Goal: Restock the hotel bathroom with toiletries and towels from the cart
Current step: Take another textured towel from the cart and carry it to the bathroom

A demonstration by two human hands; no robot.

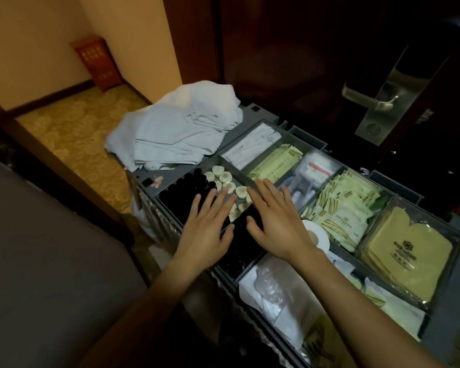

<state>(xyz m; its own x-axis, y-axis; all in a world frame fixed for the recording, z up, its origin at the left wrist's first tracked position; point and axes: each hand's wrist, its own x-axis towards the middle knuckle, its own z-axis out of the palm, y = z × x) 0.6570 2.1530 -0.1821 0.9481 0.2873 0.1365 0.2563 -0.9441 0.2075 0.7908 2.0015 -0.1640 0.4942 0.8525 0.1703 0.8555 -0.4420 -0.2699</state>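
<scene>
The grey housekeeping cart [266, 120] stands before me with a divided tray on top. My left hand [210, 227] and my right hand [276, 221] hover side by side, fingers spread and straight, holding nothing. They are over the compartment of small black bottles [189, 184] and round wrapped soaps [223, 177]. A heap of white towels [181, 128] lies at the cart's far left end. Yellow-green sachets [279, 162] fill a compartment beyond my right fingers.
More sachets [343, 205], a white paper roll [316, 236], clear-wrapped kits [314, 171], yellow packets in a clear box [406, 251] and plastic bags [274, 288] fill other compartments. A dark door with a metal handle [369, 100] stands behind the cart. Patterned carpet [72, 139] lies left.
</scene>
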